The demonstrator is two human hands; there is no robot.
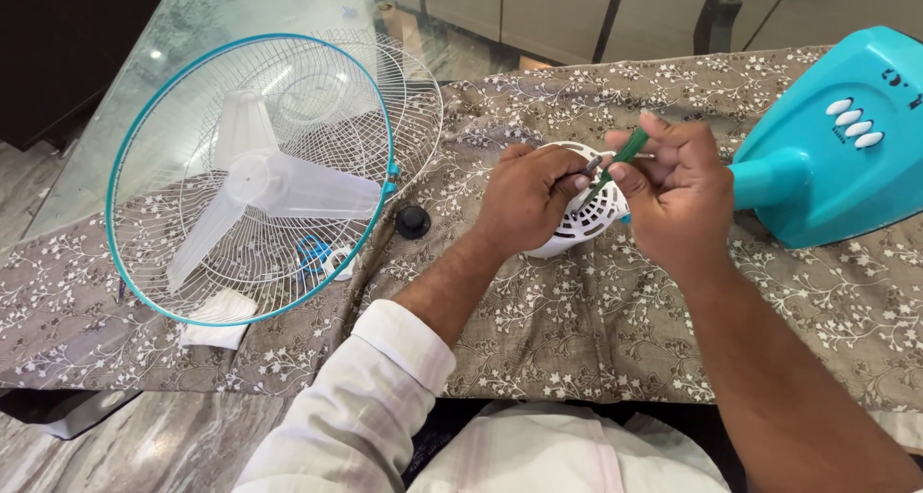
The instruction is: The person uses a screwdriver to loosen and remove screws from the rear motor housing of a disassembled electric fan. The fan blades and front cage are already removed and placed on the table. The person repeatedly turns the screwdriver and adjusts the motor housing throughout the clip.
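White vented fan motor housing (585,214) lying on patterned cloth, partly covered by hands; green-handled screwdriver (623,155) tilted, tip down at housing.

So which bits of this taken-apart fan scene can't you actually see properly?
All in the head view:
- Tip of the green-handled screwdriver: hidden between the left hand and right hand.
- White vented plastic motor housing: mostly covered by both hands.
- Turquoise plastic fan base: cut off by the right edge.
- Small blue-and-white parts: blurred behind the turquoise-rimmed wire guard.
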